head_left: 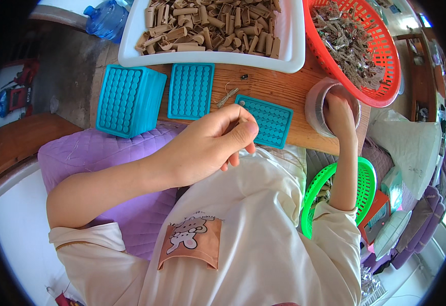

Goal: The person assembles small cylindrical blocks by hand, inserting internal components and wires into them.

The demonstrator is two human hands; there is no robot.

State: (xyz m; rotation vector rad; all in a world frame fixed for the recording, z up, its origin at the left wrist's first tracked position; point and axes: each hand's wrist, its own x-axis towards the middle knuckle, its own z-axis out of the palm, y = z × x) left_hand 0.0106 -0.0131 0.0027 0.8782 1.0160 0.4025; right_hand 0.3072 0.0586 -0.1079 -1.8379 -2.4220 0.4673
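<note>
My left hand (pixel 210 143) hovers over the near edge of a wooden board, fingers curled and pinched together; whether something small sits between thumb and fingers I cannot tell. Just beyond it lies a flat teal tray with rows of round holes (pixel 270 120). My right hand (pixel 339 113) reaches down into a clear plastic cup (pixel 316 104) at the board's right side; its fingertips are hidden inside the cup. A small knot of brown twine (pixel 227 95) lies on the wooden board (pixel 264 81).
A second teal holed tray (pixel 191 90) and a stack of the same trays (pixel 126 99) lie at the left. Behind them stand a white tub of tan paper tubes (pixel 210 25) and a red basket of brown sticks (pixel 366 41). A green basket (pixel 366 183) sits lower right.
</note>
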